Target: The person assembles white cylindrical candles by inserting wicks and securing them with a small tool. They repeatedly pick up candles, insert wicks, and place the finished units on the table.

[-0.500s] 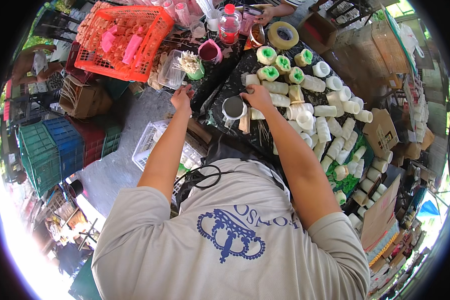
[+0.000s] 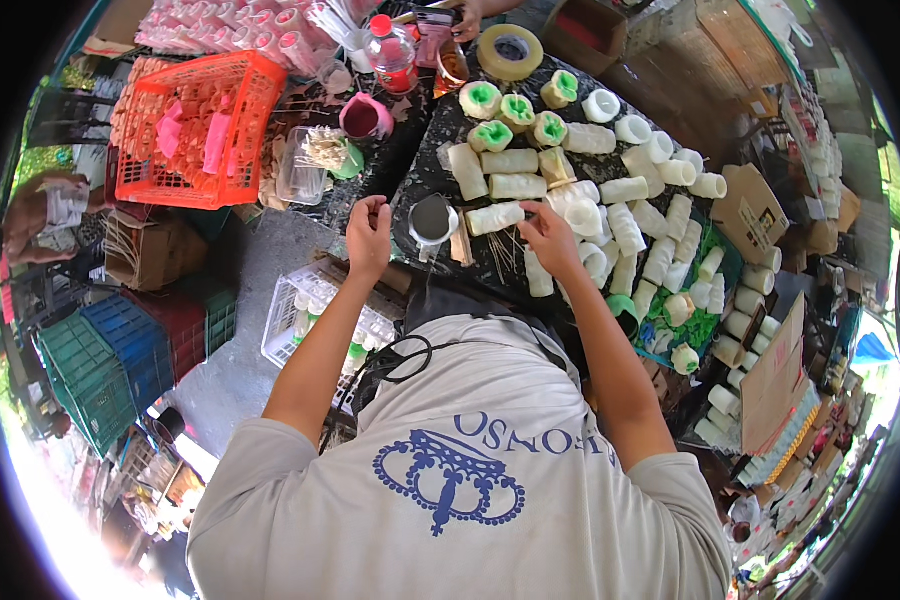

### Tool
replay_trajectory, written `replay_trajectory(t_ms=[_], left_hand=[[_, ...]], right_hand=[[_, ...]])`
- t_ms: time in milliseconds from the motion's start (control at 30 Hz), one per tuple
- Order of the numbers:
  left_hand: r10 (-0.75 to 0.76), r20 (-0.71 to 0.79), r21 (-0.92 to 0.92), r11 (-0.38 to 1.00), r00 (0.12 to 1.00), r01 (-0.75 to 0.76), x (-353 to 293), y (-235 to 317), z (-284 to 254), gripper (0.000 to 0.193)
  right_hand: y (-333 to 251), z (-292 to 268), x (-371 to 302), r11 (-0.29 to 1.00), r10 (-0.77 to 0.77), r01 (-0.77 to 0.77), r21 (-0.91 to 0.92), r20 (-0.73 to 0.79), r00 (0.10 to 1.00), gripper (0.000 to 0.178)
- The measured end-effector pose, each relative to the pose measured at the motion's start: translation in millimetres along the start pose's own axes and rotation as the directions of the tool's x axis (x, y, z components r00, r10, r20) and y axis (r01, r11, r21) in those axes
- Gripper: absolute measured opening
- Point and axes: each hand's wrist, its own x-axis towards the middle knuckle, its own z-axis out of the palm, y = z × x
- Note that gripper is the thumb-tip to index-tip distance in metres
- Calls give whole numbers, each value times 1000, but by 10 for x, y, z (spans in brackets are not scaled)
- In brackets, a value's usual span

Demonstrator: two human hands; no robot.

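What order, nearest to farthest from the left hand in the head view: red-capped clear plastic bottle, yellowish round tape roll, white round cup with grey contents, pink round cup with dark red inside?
1. White cup, just right of the left hand.
2. Pink cup, straight beyond it.
3. Bottle, farther beyond, slightly right.
4. Tape roll, beyond and well to the right.

Looks waxy, matt and bumpy on the cylinders (image 2: 496, 218). Shows bare, dull wood in the stick (image 2: 461, 243) by the bench's (image 2: 432, 175) near edge, glossy translucent plastic in the tape (image 2: 508, 72) at its far edge, smooth plastic in the crate (image 2: 253, 120), creased matt cloth in the shirt (image 2: 590, 520).
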Motion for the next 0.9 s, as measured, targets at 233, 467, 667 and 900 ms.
replay_trajectory(t_ms=[233,467,667,900], left_hand=[[361,192,384,828,912,-409,-504,402,363,95],[266,270,427,828,925,-363,-258,635,327,86],[292,457,409,770,840,-490,-71,529,153,96],[564,376,521,527,735,-671,-478,1060,465,81]], right_hand=[[562,-496,-1418,951,293,-264,160,-203,934,26],[710,-507,-1921,953,299,-298,46,-270,915,28],[282,-405,-1294,914,-21,-49,-402,-168,986,24],[409,193,-286,580,-128,129,-804,66,990,14]])
